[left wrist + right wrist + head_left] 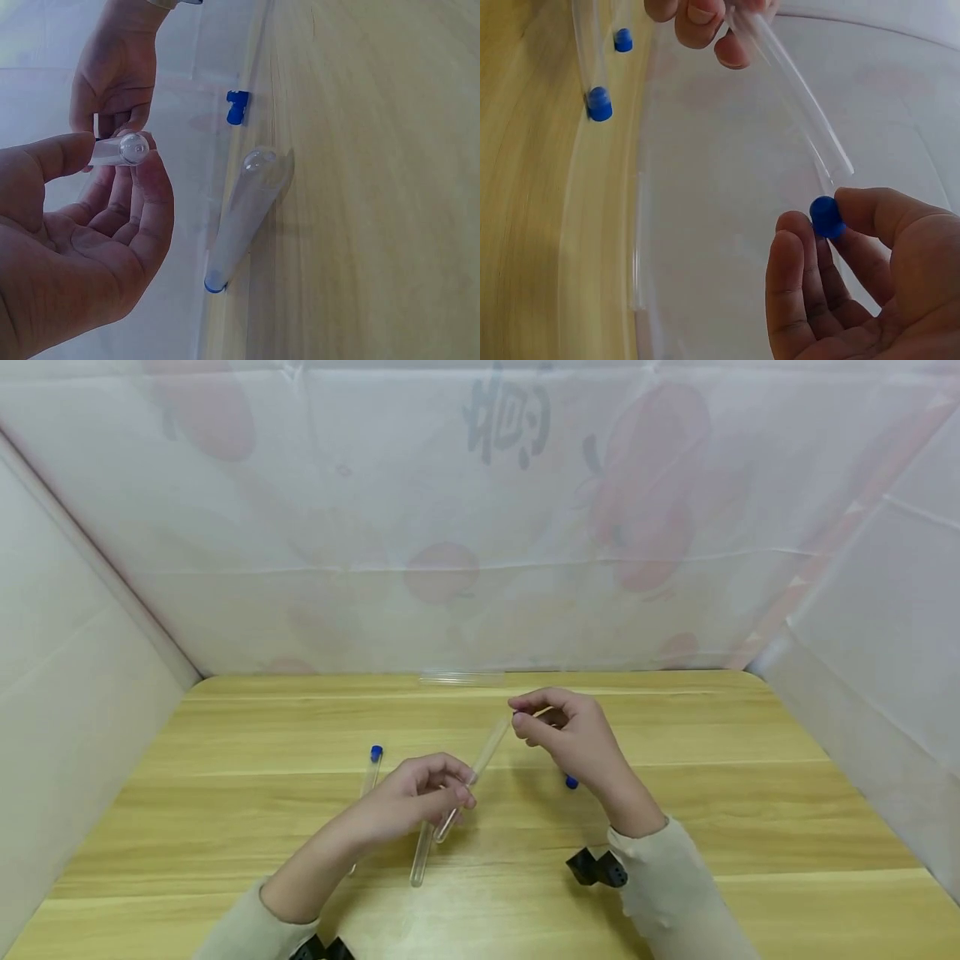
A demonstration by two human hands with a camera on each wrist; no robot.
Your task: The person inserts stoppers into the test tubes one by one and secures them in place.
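- Now the left hand (420, 793) pinches a clear test tube (474, 774) near its rounded end, holding it tilted above the wooden table (750, 793).
- Just beyond the tube's open mouth, the right hand (573, 739) pinches a blue cap (826, 217) between thumb and fingertips.
- Below lie a capped tube (371, 771), another tube (420, 856) and a loose blue cap (572, 782).

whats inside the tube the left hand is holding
The held tube looks clear and empty, its open end near the blue cap in the right hand. The left hand covers its lower part.
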